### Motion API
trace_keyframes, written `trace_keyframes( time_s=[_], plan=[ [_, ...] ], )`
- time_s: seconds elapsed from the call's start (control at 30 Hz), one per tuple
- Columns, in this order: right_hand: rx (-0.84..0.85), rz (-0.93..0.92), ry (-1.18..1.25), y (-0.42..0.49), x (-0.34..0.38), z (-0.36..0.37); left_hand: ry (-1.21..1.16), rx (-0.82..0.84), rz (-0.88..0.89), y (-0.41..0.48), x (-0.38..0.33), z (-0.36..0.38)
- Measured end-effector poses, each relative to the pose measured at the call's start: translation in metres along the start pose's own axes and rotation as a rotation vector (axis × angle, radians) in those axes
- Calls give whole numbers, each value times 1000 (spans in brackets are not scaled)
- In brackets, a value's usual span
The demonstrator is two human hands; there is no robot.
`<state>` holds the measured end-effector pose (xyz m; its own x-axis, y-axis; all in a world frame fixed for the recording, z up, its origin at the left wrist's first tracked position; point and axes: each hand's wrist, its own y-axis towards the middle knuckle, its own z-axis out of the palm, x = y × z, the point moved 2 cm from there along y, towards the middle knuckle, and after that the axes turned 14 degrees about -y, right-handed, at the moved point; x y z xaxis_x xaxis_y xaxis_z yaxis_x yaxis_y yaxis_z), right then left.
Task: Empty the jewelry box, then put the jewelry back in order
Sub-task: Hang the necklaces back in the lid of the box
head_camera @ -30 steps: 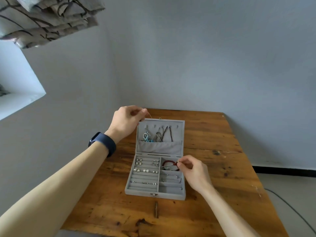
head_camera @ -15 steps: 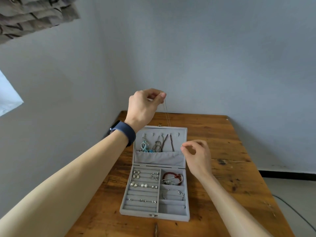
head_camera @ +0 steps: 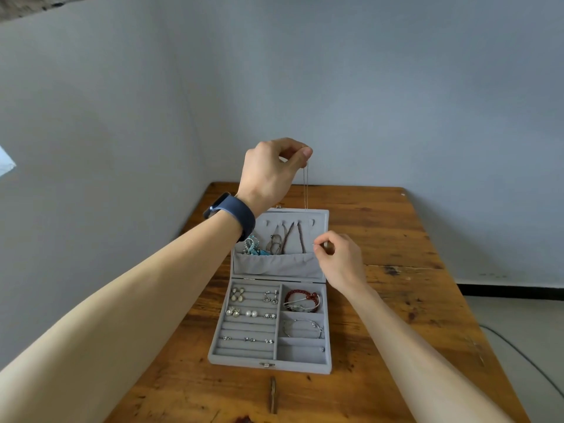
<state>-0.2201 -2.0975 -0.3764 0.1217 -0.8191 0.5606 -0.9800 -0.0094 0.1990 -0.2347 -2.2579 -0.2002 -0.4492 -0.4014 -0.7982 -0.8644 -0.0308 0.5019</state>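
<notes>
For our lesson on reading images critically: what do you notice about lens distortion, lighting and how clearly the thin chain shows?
Head view: the wide lens swells the forearms toward the lower corners; light is soft and even, without glare on the table; the thin chain pinched by the left hand is faint against the wall; the jewelry box looks sharp.

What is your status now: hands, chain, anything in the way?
Left hand pinches thin chain high above open jewelry box. Right hand pinches its lower end, apparently. Hooked necklaces hang close by.
</notes>
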Motion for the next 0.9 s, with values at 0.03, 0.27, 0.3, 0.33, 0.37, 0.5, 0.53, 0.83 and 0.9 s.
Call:
trace_keyframes(
  time_s=[0.03, 0.27, 0.3, 0.33, 0.37, 0.5, 0.53, 0.83, 0.9],
  plan=[
    [2, 3, -4, 0, 1, 1, 3, 5, 3, 0, 1, 2],
    [24, 100, 134, 1, 4, 4, 20, 32, 17, 2, 1, 8],
    [23, 115, 161, 1, 5, 5, 28, 37, 18, 2, 1, 9],
    [21, 128, 182, 0, 6, 6, 41, 47, 19, 1, 2, 11],
    [16, 136, 199, 0, 8, 7, 60, 61, 21, 0, 3, 12],
    [-19, 164, 290, -5, 10, 10, 167, 153, 24, -8, 13, 18],
    [-28, 177, 319, -6, 10, 11, 186, 172, 23, -10, 15, 19],
    [10, 334, 496, 0, 2, 15, 157, 148, 8, 2, 11, 20],
    [45, 346, 479, 3, 2, 15, 154, 148, 15, 5, 8, 20]
  ],
)
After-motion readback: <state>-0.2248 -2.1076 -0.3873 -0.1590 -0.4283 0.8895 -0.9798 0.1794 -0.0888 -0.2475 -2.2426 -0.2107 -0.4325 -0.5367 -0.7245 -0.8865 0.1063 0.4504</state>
